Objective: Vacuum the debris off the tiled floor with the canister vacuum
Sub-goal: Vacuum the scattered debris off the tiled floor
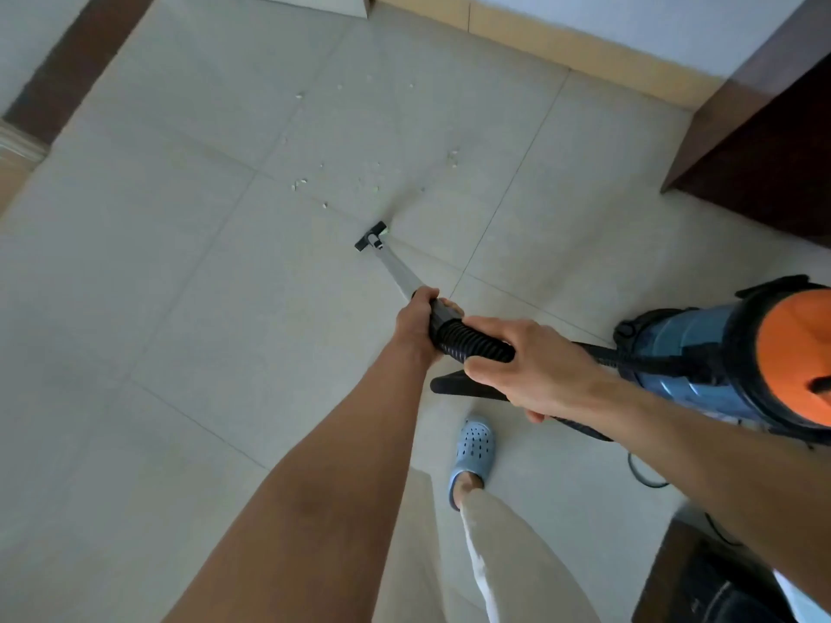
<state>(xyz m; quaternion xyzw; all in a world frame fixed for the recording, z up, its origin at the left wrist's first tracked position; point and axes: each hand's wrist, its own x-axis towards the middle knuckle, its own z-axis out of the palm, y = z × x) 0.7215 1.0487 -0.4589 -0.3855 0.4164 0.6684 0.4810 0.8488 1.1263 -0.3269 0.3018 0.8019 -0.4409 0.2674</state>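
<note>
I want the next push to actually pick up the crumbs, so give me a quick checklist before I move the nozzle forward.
1. Grip on the wand: ok. The left hand grips the wand's black collar and the right hand holds the ribbed hose.
2. Nozzle flat on the tiled floor: cannot tell, too small.
3. Debris ahead: ok. Crumbs lie just beyond the nozzle, more farther off.
4. Canister close by: ok, beside the right arm.
5. Foot clear of the path: ok. The blue clog is behind the hands.
6. Suction on: cannot tell.
</note>
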